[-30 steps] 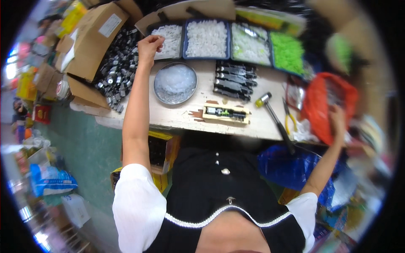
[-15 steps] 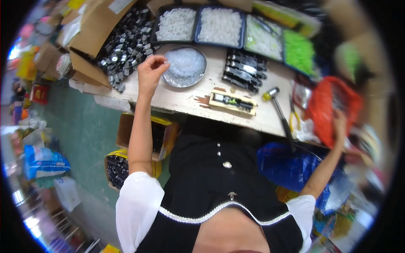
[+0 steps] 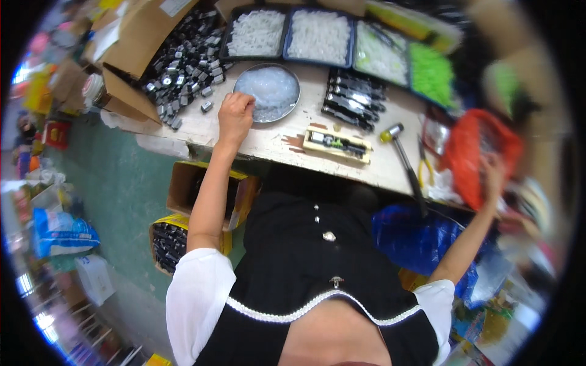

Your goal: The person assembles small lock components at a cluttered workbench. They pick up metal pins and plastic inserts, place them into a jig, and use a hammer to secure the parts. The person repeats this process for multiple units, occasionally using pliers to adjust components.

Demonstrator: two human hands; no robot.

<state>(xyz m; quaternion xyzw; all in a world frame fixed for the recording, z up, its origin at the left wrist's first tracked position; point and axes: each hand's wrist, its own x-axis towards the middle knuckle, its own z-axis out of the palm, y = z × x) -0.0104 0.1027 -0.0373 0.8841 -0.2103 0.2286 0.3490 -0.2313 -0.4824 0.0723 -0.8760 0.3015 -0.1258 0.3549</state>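
My left hand (image 3: 235, 119) is closed in a pinch at the near-left rim of a round metal dish (image 3: 274, 118). Whatever its fingertips hold, if anything, is too small to make out. A translucent whitish, gel-like mass (image 3: 268, 84) lies in the dish. At the right, my right hand (image 3: 493, 177) reaches into the mouth of a red plastic bag (image 3: 465, 161); its fingers are blurred and partly hidden by the bag. Between the hands, a cream-coloured holder (image 3: 311, 145) sits near the table edge with a black part (image 3: 348, 146) with green bits lying in it.
Trays of white pieces (image 3: 317, 36) and green pieces (image 3: 430, 73) line the back. Several black parts (image 3: 351, 100) lie in a row before them. A hammer (image 3: 403, 155) and yellow-handled pliers (image 3: 425, 171) rest near the bag. Dark metallic pieces (image 3: 183, 67) spill from a cardboard box (image 3: 137, 43).
My left hand has moved right and slightly toward me, from above the dish's left side to its near-left rim. My right hand stays at the red bag, shifting little.
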